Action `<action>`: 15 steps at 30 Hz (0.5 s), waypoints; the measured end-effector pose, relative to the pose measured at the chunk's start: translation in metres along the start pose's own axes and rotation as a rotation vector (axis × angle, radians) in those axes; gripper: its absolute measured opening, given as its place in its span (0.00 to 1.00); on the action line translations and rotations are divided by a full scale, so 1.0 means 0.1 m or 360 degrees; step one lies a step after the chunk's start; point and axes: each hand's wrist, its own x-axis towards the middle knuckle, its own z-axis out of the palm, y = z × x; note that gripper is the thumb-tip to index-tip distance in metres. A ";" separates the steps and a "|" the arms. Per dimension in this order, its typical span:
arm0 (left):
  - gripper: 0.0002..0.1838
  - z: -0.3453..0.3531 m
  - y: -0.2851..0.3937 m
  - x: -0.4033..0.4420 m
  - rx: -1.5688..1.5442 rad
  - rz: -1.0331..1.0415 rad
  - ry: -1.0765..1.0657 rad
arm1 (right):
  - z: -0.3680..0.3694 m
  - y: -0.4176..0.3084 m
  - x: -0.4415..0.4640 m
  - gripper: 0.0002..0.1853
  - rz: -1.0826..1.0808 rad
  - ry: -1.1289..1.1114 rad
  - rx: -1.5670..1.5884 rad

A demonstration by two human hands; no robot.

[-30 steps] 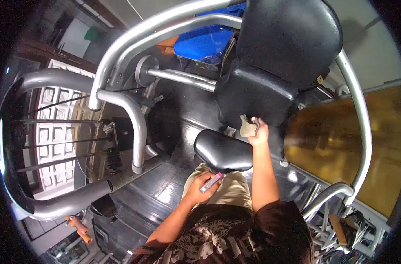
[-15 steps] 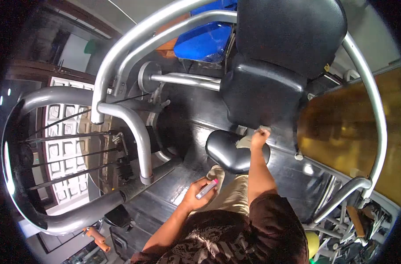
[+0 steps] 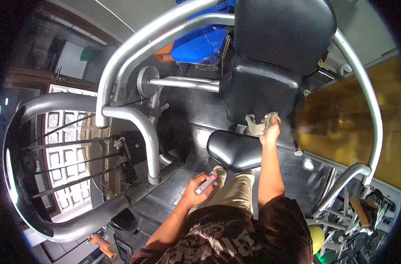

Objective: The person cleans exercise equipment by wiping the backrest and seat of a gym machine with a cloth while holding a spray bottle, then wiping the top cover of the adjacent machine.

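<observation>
The beige cloth [image 3: 256, 127] is in the right hand [image 3: 271, 128], its loose part spreading to the left of the fingers. The hand is closed on it, grasping it by a bunched part. Cloth and hand are in view between the near edge of the black seat [image 3: 262, 97] and the far edge of the black pad [image 3: 235, 152]; whether the cloth touches either one, I cannot tell.

Nearer and to the left, the left hand [image 3: 197, 190] is curled around a small pale tube [image 3: 205, 185] with a pink end, which tilts up towards the right. This hand is above the person's light trousers [image 3: 229, 193], near the pad and apart from it.

Beyond the seat, the tall black backrest [image 3: 284, 35] rises at the far side. To its left is a blue chair [image 3: 199, 44], partly behind silver tubes, and nearer than that a round grey disc [image 3: 148, 81] with silver bars running right towards the seat. A bent silver tube [image 3: 153, 145] comes down on the left, and beyond it, further left, dark rods [image 3: 77, 144] cross in front of white patterned blocks [image 3: 62, 158]. An orange handle [image 3: 101, 245] is at the near left.

On the right, a long silver tube [image 3: 363, 79] curves past a yellow-brown panel [image 3: 341, 123], and more metal equipment [image 3: 363, 220] lies at the near right, over the dark floor [image 3: 187, 105]
</observation>
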 end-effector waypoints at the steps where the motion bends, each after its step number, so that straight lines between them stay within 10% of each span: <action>1: 0.03 0.01 0.01 0.02 -0.0015 -0.0015 -0.0009 | 0.14 -0.16 -0.20 0.04 -0.0062 -0.0148 -0.0066; 11: 0.06 0.06 -0.46 0.02 0.0086 -0.0214 0.0024 | -1.02 -0.08 -0.74 0.19 0.0285 -0.0108 -0.1259; 15: 0.07 0.12 -0.80 -0.03 0.0027 -0.0348 -0.0034 | -2.20 0.15 -1.00 0.20 0.0823 -0.0092 -0.0528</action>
